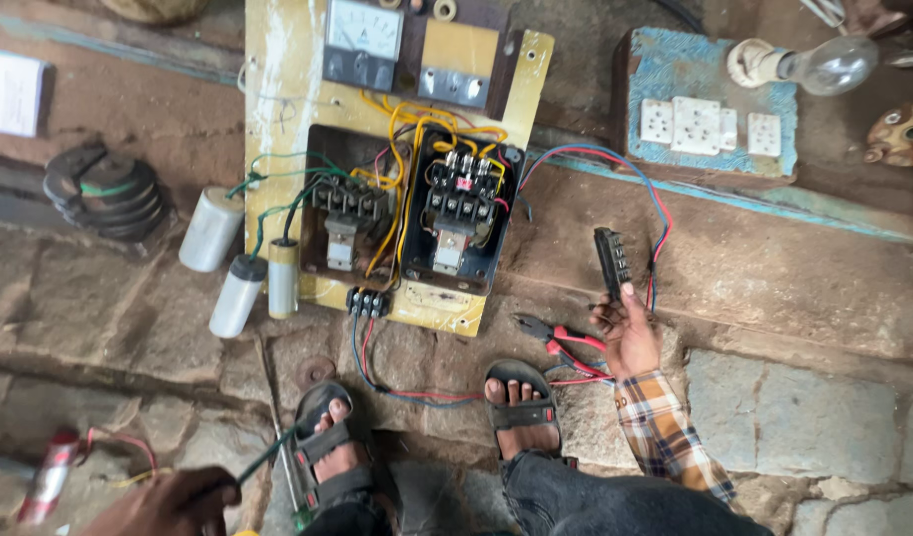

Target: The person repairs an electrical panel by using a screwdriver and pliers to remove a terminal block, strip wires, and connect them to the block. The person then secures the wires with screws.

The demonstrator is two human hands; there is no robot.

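Head view, looking down past my knees: my right hand is raised over the stone floor, fingers clasped around the lower end of a small black terminal block, which stands nearly upright just right of the yellow control board. Red and blue wires arc from the board's right edge over to that block. Just left of my right hand, red-handled pliers lie on the floor beside my right sandalled foot. My left hand is low at the near-left corner, closed around a green wire that runs up and to the right toward my left foot; a green-handled screwdriver lies along the floor just beside it. On the board, a black contactor box sits to the right of an open brown box of switchgear, with an analogue meter at the far end. Three cylindrical capacitors lie at the board's left side. Farther left rests a stack of dark metal discs. At the far right, a blue board with white sockets carries a clear bulb. A red and silver cylinder lies at the near left.
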